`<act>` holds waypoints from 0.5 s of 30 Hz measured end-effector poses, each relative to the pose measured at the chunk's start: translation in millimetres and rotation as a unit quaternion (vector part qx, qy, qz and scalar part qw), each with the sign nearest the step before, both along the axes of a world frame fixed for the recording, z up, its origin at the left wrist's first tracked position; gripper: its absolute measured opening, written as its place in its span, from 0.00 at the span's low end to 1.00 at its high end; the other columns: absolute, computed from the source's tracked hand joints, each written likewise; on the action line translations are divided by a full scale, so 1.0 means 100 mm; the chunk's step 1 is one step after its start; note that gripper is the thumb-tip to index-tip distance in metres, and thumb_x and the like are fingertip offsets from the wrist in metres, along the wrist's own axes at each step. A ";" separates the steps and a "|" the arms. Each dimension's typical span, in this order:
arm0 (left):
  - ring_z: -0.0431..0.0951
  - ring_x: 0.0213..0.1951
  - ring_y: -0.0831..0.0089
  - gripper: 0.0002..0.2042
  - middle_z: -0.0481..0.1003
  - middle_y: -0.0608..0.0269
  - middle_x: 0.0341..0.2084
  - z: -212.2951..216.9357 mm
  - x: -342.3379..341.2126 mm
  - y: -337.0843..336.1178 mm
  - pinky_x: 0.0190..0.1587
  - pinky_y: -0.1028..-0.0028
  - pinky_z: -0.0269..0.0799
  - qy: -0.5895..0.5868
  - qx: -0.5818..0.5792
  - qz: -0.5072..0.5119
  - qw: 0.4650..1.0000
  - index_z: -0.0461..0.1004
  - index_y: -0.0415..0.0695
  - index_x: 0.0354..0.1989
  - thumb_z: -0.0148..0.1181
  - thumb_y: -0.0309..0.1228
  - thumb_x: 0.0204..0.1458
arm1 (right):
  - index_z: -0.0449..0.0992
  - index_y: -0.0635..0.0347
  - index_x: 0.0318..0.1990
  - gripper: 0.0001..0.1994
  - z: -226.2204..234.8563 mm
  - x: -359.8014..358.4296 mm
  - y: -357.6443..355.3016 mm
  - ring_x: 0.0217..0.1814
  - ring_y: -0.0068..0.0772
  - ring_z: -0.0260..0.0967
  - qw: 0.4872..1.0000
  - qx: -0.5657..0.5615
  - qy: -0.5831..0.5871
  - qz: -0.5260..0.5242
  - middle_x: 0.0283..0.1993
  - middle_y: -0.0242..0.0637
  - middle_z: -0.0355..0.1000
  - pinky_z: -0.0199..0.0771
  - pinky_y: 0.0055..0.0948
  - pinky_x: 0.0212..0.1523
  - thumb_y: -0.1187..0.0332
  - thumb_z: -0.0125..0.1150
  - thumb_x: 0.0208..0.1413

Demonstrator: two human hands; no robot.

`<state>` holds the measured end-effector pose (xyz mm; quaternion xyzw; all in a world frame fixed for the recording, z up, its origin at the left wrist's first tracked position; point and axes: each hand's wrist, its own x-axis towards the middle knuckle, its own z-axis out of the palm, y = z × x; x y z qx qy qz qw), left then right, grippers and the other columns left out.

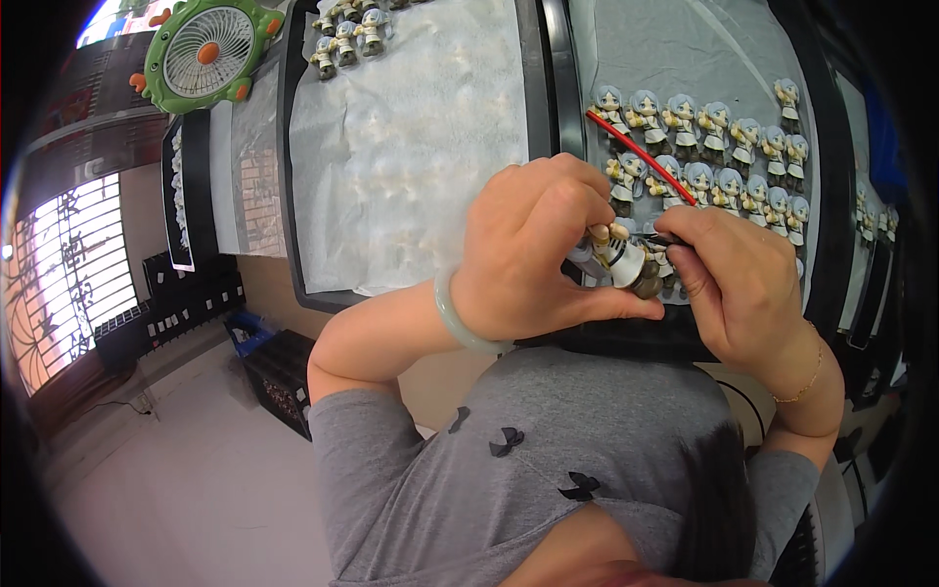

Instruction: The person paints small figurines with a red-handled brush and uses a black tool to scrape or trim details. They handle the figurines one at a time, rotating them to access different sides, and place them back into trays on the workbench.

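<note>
My left hand (548, 245), a pale bangle on its wrist, is closed around a small figurine (621, 256) with a white and dark body, tipped sideways. Part of the figurine is hidden by the fingers. Close on its right, my right hand (738, 279) pinches a thin dark tool (662, 236) whose narrow tip points at the figurine. A slim red stick (641, 157) slants over the rows of figurines, its lower end meeting my right hand; I cannot tell whether it belongs to the tool. Several similar grey-haired figurines (685, 119) stand in rows beyond my hands.
Those rows stand in a dark-rimmed tray (817, 147) on the right. Another paper-lined tray (411, 127) lies left, with several figurines (344, 41) at its far corner. A green fan (207, 54) stands far left, and dark crates (279, 377) sit lower left.
</note>
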<state>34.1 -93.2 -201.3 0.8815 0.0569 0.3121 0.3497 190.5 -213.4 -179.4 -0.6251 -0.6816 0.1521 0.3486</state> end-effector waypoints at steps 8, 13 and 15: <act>0.70 0.26 0.71 0.32 0.67 0.60 0.23 -0.01 0.01 0.00 0.25 0.77 0.65 0.007 0.013 0.002 1.000 0.61 0.42 0.29 0.75 0.40 0.16 | 0.67 0.62 0.34 0.09 -0.02 -0.03 0.00 0.22 0.36 0.66 1.000 0.002 -0.026 -0.001 0.25 0.37 0.68 0.65 0.28 0.20 0.76 0.56 0.41; 0.70 0.25 0.69 0.32 0.67 0.60 0.23 -0.01 0.01 0.00 0.25 0.77 0.65 0.007 0.024 0.002 1.000 0.61 0.41 0.29 0.75 0.41 0.16 | 0.67 0.62 0.33 0.09 -0.03 -0.04 0.00 0.21 0.35 0.65 0.998 0.012 -0.055 -0.004 0.23 0.36 0.66 0.64 0.28 0.19 0.76 0.56 0.41; 0.70 0.25 0.69 0.32 0.67 0.60 0.23 -0.01 0.01 0.01 0.25 0.76 0.65 0.008 0.031 0.004 0.999 0.61 0.41 0.29 0.75 0.41 0.16 | 0.67 0.62 0.33 0.10 -0.02 -0.04 -0.01 0.20 0.34 0.65 0.998 0.011 -0.058 -0.003 0.22 0.36 0.65 0.63 0.28 0.19 0.75 0.56 0.41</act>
